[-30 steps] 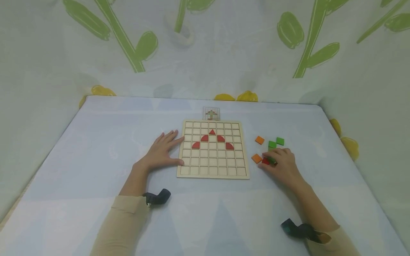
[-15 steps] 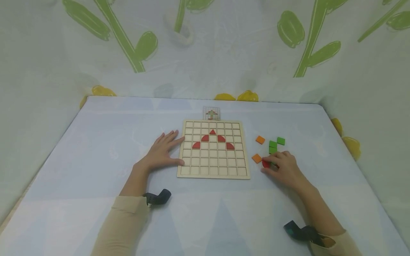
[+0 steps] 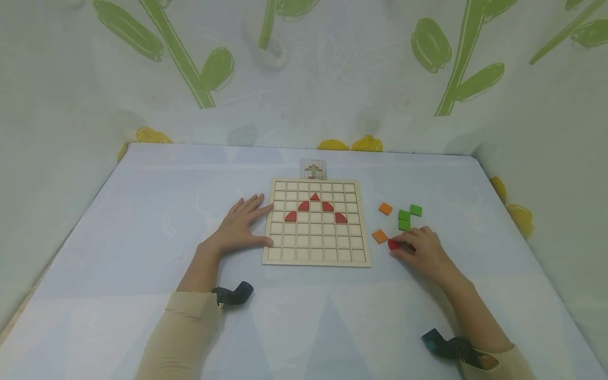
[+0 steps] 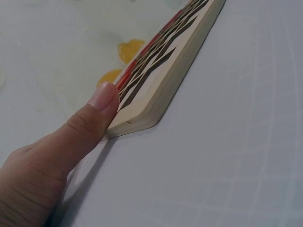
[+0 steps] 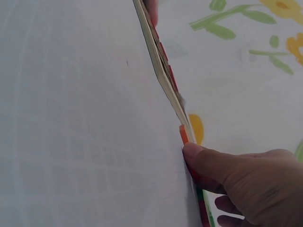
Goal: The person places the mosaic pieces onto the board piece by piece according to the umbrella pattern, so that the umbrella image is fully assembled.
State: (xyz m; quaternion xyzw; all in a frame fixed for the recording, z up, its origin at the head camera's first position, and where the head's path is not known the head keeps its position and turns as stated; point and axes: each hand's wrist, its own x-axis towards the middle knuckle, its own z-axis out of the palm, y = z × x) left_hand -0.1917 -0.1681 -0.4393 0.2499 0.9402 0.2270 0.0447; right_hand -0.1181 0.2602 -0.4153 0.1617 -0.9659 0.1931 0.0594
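In the head view my left hand (image 3: 239, 224) lies with fingers spread against the left edge of a wooden grid board (image 3: 315, 259). In the left wrist view, its thumb (image 4: 102, 100) rests on the board's near corner. Several red pieces sit in the board's cells, among them a triangle (image 3: 315, 197) and quarter-round pieces (image 3: 304, 206). To the right of the board, my right hand (image 3: 423, 253) pinches a red piece (image 3: 392, 244) at table level between thumb and fingers. Another red piece (image 3: 411, 247) shows under the fingers, partly hidden.
Two orange squares (image 3: 385, 208) and several green squares (image 3: 404, 225) lie on the table between the board and my right hand or just beyond it. A small pattern card (image 3: 313, 169) touches the board's far edge. A patterned wall cloth (image 3: 332, 79) rises behind.
My right hand has shifted slightly toward me, uncovering the lower green square. The red piece at its fingertips has turned and moved a little. My left hand and the board stay still.
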